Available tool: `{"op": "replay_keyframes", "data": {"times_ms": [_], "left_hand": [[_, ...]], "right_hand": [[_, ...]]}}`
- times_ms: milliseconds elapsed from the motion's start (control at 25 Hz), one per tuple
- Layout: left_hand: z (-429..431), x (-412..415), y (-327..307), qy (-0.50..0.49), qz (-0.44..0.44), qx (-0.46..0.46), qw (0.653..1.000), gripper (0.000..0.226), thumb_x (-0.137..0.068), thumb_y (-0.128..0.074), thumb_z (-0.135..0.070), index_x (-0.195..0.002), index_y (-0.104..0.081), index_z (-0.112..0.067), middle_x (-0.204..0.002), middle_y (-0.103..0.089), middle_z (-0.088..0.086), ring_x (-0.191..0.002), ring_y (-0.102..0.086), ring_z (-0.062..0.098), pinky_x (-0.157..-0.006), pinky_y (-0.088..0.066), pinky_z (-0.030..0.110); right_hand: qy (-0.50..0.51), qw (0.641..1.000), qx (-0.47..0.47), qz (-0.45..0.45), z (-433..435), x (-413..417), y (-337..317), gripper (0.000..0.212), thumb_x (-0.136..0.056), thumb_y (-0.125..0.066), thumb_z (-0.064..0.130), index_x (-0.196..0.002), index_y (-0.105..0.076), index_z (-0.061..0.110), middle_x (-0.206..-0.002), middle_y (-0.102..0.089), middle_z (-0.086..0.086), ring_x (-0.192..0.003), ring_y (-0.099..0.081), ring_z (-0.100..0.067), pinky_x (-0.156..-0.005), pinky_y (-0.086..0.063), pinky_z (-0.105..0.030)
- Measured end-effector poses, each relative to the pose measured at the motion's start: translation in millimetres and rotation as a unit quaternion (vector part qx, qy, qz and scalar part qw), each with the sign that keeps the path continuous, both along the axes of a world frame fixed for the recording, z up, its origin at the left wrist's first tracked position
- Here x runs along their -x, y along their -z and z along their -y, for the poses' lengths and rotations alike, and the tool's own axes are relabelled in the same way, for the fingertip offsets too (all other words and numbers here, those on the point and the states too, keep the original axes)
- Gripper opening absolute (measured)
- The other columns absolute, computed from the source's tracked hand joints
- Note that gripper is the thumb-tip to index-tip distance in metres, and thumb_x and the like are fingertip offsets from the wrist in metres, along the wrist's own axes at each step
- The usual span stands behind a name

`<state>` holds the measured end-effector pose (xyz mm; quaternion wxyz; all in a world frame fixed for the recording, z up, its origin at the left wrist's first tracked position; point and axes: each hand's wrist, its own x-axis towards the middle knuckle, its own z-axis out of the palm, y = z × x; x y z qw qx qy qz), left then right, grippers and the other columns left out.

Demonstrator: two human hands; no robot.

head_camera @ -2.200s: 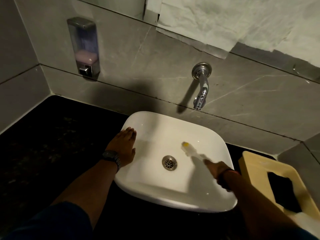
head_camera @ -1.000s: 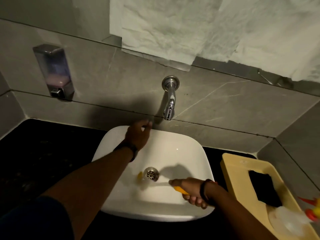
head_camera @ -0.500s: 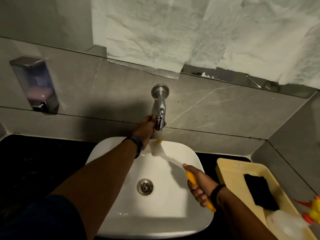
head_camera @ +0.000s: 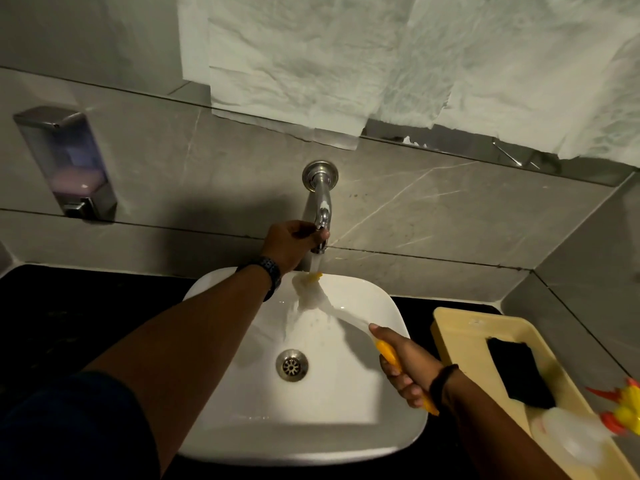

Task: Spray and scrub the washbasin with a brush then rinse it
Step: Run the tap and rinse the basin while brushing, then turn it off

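Left hand (head_camera: 291, 245) closed around the lower end of the wall tap (head_camera: 320, 206); water is running from the spout. Right hand (head_camera: 407, 367) wrapped shut on the yellow grip of the brush (head_camera: 323, 299), whose pale head sits under the stream at the back rim of the basin (head_camera: 346, 424).

Handling, as judged: the brush looks light and rigid plastic with a slim neck; wet, it may slip, so the yellow grip is the sound place to hold. The basin is glazed, hard and slick, fixed on the counter (head_camera: 69, 313); it needs no steadying.

Surroundings: dark counter, grey tiled wall, dim light. Soap dispenser (head_camera: 65, 164) mounted at left. A beige tray (head_camera: 460, 337) just right of the basin holds a black pad (head_camera: 519, 372) and a spray bottle (head_camera: 575, 438). Crumpled paper (head_camera: 381, 64) covers the mirror above
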<state>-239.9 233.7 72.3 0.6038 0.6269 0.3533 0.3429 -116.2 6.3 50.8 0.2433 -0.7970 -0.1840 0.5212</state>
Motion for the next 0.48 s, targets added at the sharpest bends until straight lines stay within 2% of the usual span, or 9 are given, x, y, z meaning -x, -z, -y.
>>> {"op": "replay_keyframes", "data": {"times_ms": [120, 200, 280, 320, 360, 440, 480], "left_hand": [[0.6, 0.2, -8.0, -0.009, -0.042, -0.029, 0.999, 0.028, -0.074, -0.075, -0.025, -0.099, -0.068, -0.014, -0.093, -0.069, 0.003, -0.085, -0.064, 0.013, -0.077, -0.048, 0.021], [2.9, 1.3, -12.1, -0.008, -0.072, -0.042, 0.996, 0.031, -0.075, -0.075, -0.026, -0.102, -0.068, -0.012, -0.092, -0.067, 0.001, -0.088, -0.060, 0.013, -0.082, -0.045, 0.025], [5.8, 1.0, -14.6, -0.011, -0.089, -0.052, 0.995, 0.031, -0.077, -0.073, -0.027, -0.103, -0.068, -0.012, -0.092, -0.066, 0.001, -0.089, -0.058, 0.014, -0.084, -0.042, 0.025], [6.6, 0.6, -15.3, -0.014, -0.094, -0.054, 0.994, 0.030, -0.077, -0.073, -0.027, -0.103, -0.068, -0.012, -0.093, -0.067, 0.001, -0.089, -0.058, 0.014, -0.084, -0.041, 0.026], [7.1, 0.6, -15.8, -0.018, -0.097, -0.056, 0.993, 0.031, -0.077, -0.073, -0.027, -0.104, -0.068, -0.013, -0.095, -0.067, 0.002, -0.090, -0.058, 0.014, -0.085, -0.041, 0.026], [8.2, 1.1, -16.0, -0.021, -0.103, -0.062, 0.993, 0.031, -0.078, -0.072, -0.028, -0.105, -0.068, -0.013, -0.098, -0.068, 0.003, -0.090, -0.057, 0.015, -0.085, -0.042, 0.027], [8.5, 1.1, -15.9, -0.022, -0.106, -0.065, 0.992, 0.031, -0.078, -0.072, -0.028, -0.105, -0.068, -0.013, -0.099, -0.068, 0.004, -0.091, -0.058, 0.016, -0.086, -0.043, 0.028]], "right_hand": [[-0.030, 0.979, -0.088, 0.180, 4.2, 1.9, 0.5, 0.071, -0.063, -0.049, 0.083, -0.039, -0.037, 0.018, -0.036, -0.039, 0.005, -0.032, -0.034, -0.015, -0.043, -0.028, -0.023], [-0.081, 0.942, -0.081, 0.315, 9.4, 1.6, -0.9, 0.076, -0.067, -0.041, 0.086, -0.041, -0.045, 0.015, -0.045, -0.057, 0.004, -0.047, -0.056, -0.016, -0.053, -0.044, -0.030], [-0.109, 0.908, -0.055, 0.402, 12.1, 0.5, -2.0, 0.078, -0.069, -0.034, 0.088, -0.044, -0.050, 0.015, -0.054, -0.064, 0.000, -0.058, -0.062, -0.018, -0.062, -0.050, -0.033], [-0.107, 0.908, -0.057, 0.401, 12.8, 1.2, -2.3, 0.078, -0.070, -0.036, 0.087, -0.043, -0.050, 0.015, -0.052, -0.063, 0.001, -0.056, -0.062, -0.017, -0.060, -0.049, -0.032], [-0.090, 0.923, -0.072, 0.368, 12.5, 3.0, -2.2, 0.076, -0.072, -0.040, 0.084, -0.041, -0.049, 0.015, -0.046, -0.059, 0.003, -0.050, -0.059, -0.015, -0.055, -0.046, -0.031], [-0.018, 0.964, -0.103, 0.243, 11.8, 7.9, -3.3, 0.072, -0.074, -0.050, 0.078, -0.038, -0.042, 0.016, -0.035, -0.043, 0.007, -0.031, -0.042, -0.012, -0.043, -0.033, -0.024], [0.017, 0.982, -0.088, 0.167, 11.5, 10.3, -5.2, 0.069, -0.074, -0.051, 0.077, -0.040, -0.039, 0.019, -0.035, -0.036, 0.005, -0.028, -0.032, -0.013, -0.039, -0.027, -0.020]]}}
